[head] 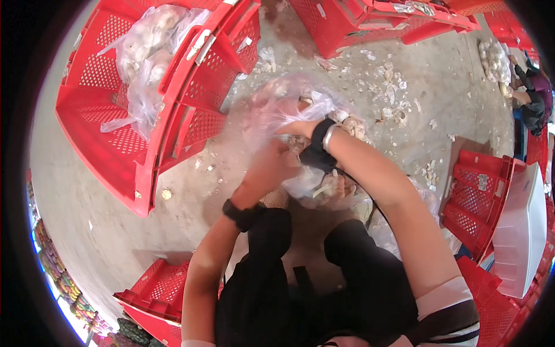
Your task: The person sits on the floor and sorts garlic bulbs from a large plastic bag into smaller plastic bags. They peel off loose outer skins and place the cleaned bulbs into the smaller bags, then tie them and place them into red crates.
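Note:
A thin clear plastic bag (277, 97) with whitish bulbs in it, seemingly garlic, is in front of me above the floor. My right hand (299, 128), with a black band and a bracelet at its wrist, grips the gathered plastic, its fingertips partly hidden. Just below and to the left, my left hand (277, 162) is motion-blurred beside the bag; whether its fingers hold the film cannot be told. Loose garlic bulbs (353, 126) lie behind my right wrist. More bulbs in clear plastic (334, 186) lie below it, close to my knees.
A red plastic crate (149, 182) at left holds filled, knotted bags of garlic (145, 56). Other red crates stand at the top (334, 26), right (475, 199) and lower left (160, 286). Dry skins (392, 86) litter the concrete floor. Another person (535, 95) is at far right.

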`<state>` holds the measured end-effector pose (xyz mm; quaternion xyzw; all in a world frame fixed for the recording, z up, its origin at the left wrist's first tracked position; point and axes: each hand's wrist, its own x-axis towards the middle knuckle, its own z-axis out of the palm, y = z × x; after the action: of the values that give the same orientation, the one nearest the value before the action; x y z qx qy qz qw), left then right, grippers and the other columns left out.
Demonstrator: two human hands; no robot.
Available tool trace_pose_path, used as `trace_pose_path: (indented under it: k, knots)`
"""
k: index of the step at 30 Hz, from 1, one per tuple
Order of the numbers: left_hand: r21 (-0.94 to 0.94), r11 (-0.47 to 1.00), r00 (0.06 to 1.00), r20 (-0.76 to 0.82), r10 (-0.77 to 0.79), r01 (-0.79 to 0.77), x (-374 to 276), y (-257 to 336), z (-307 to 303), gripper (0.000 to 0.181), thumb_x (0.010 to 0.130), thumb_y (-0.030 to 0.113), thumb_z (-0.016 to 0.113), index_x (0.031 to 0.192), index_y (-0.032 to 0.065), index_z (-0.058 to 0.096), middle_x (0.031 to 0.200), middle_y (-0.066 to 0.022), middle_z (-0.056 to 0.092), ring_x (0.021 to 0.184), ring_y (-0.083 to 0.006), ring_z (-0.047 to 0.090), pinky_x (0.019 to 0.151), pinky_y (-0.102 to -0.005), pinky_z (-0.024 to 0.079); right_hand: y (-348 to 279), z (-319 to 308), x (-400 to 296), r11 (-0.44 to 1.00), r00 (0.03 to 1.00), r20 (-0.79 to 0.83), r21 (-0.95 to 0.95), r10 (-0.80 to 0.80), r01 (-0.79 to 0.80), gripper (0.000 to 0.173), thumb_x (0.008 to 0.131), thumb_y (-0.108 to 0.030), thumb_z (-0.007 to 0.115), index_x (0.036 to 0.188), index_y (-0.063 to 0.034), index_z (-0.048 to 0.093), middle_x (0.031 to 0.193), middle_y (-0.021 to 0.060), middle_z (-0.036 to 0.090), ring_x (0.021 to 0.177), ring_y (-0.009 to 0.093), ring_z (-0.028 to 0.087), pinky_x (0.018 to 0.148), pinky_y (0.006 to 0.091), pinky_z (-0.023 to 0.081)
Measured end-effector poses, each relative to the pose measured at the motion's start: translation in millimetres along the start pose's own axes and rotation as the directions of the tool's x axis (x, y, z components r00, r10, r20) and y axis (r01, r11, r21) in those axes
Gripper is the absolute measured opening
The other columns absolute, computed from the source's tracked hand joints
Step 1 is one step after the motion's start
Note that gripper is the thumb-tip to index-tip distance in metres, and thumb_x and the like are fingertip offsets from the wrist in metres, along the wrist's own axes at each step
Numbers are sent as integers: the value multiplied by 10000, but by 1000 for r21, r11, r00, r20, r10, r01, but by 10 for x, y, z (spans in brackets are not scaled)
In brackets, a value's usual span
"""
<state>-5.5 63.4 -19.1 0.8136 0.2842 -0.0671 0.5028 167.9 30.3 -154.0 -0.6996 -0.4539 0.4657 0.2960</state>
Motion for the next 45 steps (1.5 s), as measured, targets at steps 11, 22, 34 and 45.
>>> trace_pose_path:
  k: [11,22,34,45]
  knots:
    - [-964,206,986,165,-26,167,-288,221,-12,391,861,292,469,1192,86,499,998,-71,600,808,-190,578,627,-268,457,-839,-901,-930,889,994,107,457,-36,-17,359,779,-159,676,1075,-4,544,962,65,605,884,149,575,747,283,471]
    - [-933,-186,950,311,21,310,-301,455,-10,302,930,390,378,871,142,538,875,-69,560,674,-200,509,506,-259,382,-1075,-743,-1443,-27,961,268,963,-63,-270,258,902,-281,469,980,-59,573,862,93,619,788,183,598,604,303,479]
    - [154,874,816,-314,485,-461,161,142,341,114,852,104,541,847,-10,548,778,-174,510,778,-352,516,709,-398,408,-748,-668,-1081,943,960,-78,-226,-269,246,143,729,-107,580,827,-4,592,782,170,605,712,331,590,627,381,463]
    - [350,929,986,-71,152,-118,440,-156,168,217,791,6,444,993,-18,519,912,-249,582,876,-423,565,744,-452,459,-553,-260,-377,989,998,-54,-145,13,-21,262,853,-213,458,1005,-54,601,923,185,632,888,341,603,799,440,456]
